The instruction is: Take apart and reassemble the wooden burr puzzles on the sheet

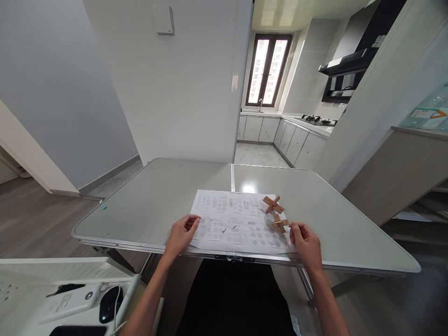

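Observation:
A white printed instruction sheet, covered in small diagrams with a few pen ticks, lies flat on the table. My left hand is at its left edge, fingers curled and thumb closed on the paper. At the right edge my right hand pinches the paper, with a fingertip close beside a wooden interlocking puzzle piece. A dark mark shows on that small cross of wooden sticks. Just behind it, a second wooden cross rests over the sheet's upper right corner.
The pale folding table has a centre seam and a metal edge. At lower left, a white basket holds a white device, a black mouse-like object and a cable. A small teal bit lies at far left. A kitchen lies beyond.

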